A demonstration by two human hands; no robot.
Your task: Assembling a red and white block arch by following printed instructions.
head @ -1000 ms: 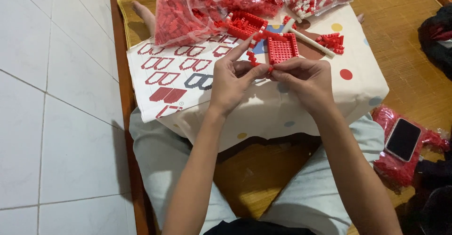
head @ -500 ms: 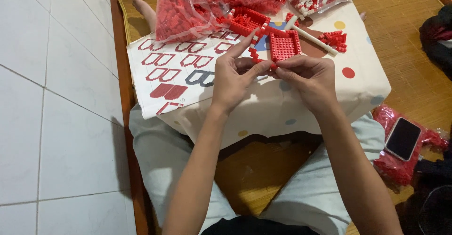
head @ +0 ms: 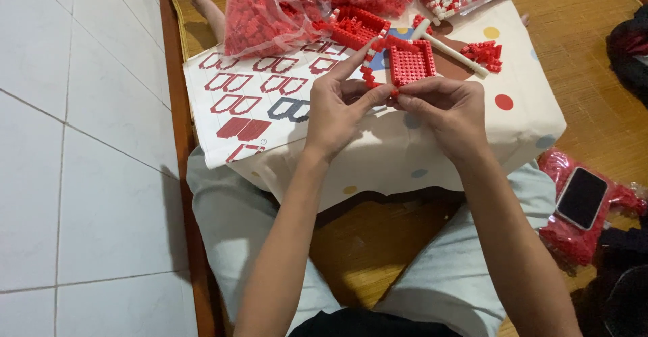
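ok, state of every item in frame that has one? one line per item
left hand: pinching small red bricks
right hand: pinching small red bricks
red brick panel: part-built, lying flat
clear bags of bricks: lying full on the box
instruction sheet: spread flat
phone: screen dark, lying on a red bag

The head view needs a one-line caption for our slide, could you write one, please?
Left hand and right hand pinch small red bricks over a polka-dot box.

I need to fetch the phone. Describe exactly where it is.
Start at the polka-dot cloth over the low table, then look past its right side to the woven floor mat. The phone, dark, flat and glossy, lies on a bag of red bricks.
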